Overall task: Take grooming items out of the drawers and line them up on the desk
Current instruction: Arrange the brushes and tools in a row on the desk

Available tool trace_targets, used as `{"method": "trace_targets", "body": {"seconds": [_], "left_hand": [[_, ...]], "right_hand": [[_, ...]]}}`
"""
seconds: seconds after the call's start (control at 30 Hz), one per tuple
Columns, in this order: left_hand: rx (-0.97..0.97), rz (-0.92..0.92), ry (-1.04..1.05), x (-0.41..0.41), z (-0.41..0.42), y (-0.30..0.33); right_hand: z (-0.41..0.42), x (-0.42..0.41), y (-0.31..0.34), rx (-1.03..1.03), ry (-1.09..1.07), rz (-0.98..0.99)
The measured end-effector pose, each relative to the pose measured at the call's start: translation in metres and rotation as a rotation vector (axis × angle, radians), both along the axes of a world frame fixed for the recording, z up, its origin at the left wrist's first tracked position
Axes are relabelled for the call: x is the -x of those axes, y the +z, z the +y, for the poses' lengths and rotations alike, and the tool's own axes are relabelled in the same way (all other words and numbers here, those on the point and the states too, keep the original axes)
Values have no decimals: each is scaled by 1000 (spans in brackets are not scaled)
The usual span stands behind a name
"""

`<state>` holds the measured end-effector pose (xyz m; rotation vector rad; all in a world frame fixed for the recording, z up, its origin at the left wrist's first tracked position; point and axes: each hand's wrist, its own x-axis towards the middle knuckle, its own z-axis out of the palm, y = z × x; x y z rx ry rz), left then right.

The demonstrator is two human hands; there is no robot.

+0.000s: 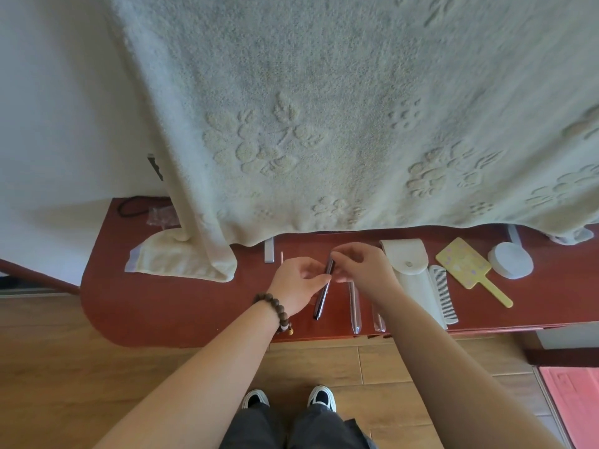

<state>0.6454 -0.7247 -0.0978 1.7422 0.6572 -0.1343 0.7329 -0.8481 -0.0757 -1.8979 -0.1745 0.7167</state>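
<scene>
Your left hand and right hand pinch a dark slim stick above the desk; a loosened pinch risks it rolling off the front edge.

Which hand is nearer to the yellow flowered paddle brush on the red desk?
Right. The right hand is closer to the yellow flowered paddle brush; the left hand lies farther left, beyond a dark slim stick.

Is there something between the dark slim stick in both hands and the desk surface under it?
Nothing visible. The dark slim stick, pinched by the left hand and right hand, lies over bare red-brown desk, left of the clear tube.
</scene>
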Motion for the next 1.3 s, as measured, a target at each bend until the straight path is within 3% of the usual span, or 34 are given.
{"method": "trace_targets", "body": {"seconds": [0.37,0.5,0.57,0.67,0.83,1.07,1.3], "left_hand": [[-168,51,-93,7,4,5],[-293,119,-153,22,6,3],[-255,155,-117,35,8,-8],[-140,139,37,38,8,-15],[-205,135,115,14,-2,-18],[-480,229,85,-14,-17,-31],[-633,316,23,-20,-30,-40]], "right_hand": [[7,3,0,-163,-16,156],[2,-21,-5,-250,-234,111],[-8,-40,-3,-266,-271,84],[-16,-44,-6,-81,-110,50],[-9,-17,-27,221,92,-19],[8,-6,-49,458,204,-243],[9,-9,-60,560,256,-282]]}}
